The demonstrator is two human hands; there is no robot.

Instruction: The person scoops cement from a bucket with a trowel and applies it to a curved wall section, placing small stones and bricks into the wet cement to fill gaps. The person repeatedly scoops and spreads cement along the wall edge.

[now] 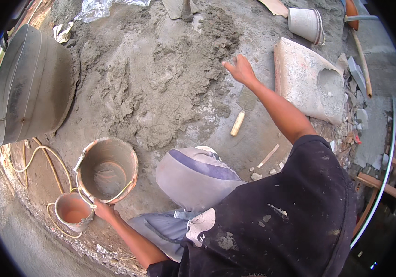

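Observation:
My left hand (103, 210) grips the near lower side of a mortar-stained bucket (131, 181), by its rim and handle. The bucket tilts so that its inside shows, with a thin grey residue at the bottom. My right arm stretches far forward. At its end my right hand (240, 70) is held with fingers apart over the right edge of a wet mortar heap (161, 87), holding nothing that I can see. Below that hand a trowel (237, 123) with a pale wooden handle lies on the floor, its blade coated grey.
A smaller bucket (71, 210) with a rope stands beside the larger one. At the left is a big curved metal tub (38, 85). A cement sack (306, 78) lies at the right, below a tipped white bucket (303, 24). Rubble (351, 113) lines the right side.

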